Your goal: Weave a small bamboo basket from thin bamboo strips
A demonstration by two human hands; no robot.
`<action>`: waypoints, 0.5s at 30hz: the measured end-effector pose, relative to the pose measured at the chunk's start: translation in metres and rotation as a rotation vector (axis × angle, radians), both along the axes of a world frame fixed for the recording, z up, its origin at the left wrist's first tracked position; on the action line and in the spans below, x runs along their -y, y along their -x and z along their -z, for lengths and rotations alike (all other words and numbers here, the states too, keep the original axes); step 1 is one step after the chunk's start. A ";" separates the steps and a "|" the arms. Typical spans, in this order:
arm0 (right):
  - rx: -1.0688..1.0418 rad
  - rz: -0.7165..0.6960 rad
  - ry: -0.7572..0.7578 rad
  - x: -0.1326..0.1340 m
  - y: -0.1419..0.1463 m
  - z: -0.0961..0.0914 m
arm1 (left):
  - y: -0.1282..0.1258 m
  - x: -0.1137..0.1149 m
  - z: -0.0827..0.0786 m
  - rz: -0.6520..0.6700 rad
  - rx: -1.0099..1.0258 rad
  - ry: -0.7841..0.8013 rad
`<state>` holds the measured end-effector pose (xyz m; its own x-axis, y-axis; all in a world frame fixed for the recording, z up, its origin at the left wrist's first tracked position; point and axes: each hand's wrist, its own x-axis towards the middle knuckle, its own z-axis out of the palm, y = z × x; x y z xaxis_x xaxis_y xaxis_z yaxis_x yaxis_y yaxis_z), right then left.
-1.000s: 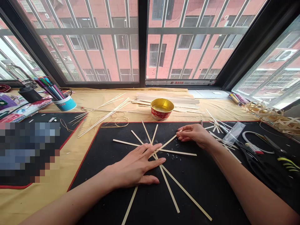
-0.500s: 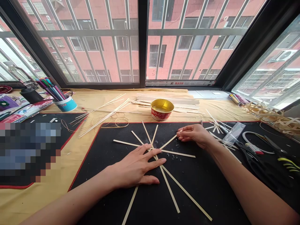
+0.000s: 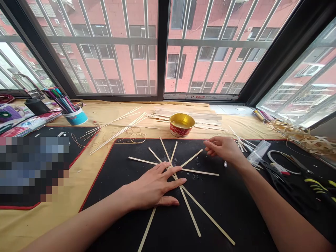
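Note:
Several pale, flat bamboo-like strips (image 3: 191, 204) cross in a star on the black mat (image 3: 115, 227). My left hand (image 3: 157, 183) lies flat over the crossing, its fingers spread and pressing on the strips. The middle of the star is partly hidden under those fingers. My right hand (image 3: 220, 148) hovers at the upper right, fingers curled together with nothing visible in them. Just left of its fingertips, and apart from them, is the end of one short strip (image 3: 194, 156). Small water drops (image 3: 196, 177) dot the mat near the star.
A red and gold bowl (image 3: 182, 131) of liquid stands behind the mat. Loose strips (image 3: 118, 133) lie at the back left. Scissors (image 3: 301, 162), pliers (image 3: 275, 175) and coiled strips (image 3: 296, 136) sit at right. A pen cup (image 3: 76, 117) stands at left.
My right hand has let go of the upper-right strip's end and moved slightly right of it. My left hand stays on the crossing. The view has shifted slightly.

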<state>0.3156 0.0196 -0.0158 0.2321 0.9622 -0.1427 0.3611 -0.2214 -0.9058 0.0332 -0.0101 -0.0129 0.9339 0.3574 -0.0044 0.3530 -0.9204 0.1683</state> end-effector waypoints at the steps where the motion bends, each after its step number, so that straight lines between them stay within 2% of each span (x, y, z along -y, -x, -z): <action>1: 0.039 -0.042 -0.028 -0.001 0.004 -0.004 | 0.000 0.000 0.001 0.002 0.007 -0.004; 4: 0.166 -0.269 -0.071 -0.012 0.031 -0.016 | -0.001 0.000 0.003 0.011 -0.001 -0.010; 8: 0.355 -0.505 -0.090 -0.047 0.083 -0.026 | -0.001 0.000 0.004 0.010 -0.017 -0.024; 11: 0.499 -0.558 -0.104 -0.073 0.115 -0.027 | -0.001 0.000 0.004 0.002 -0.012 0.005; 15: 0.615 -0.589 -0.057 -0.086 0.130 -0.029 | -0.003 0.000 0.002 -0.024 -0.029 0.061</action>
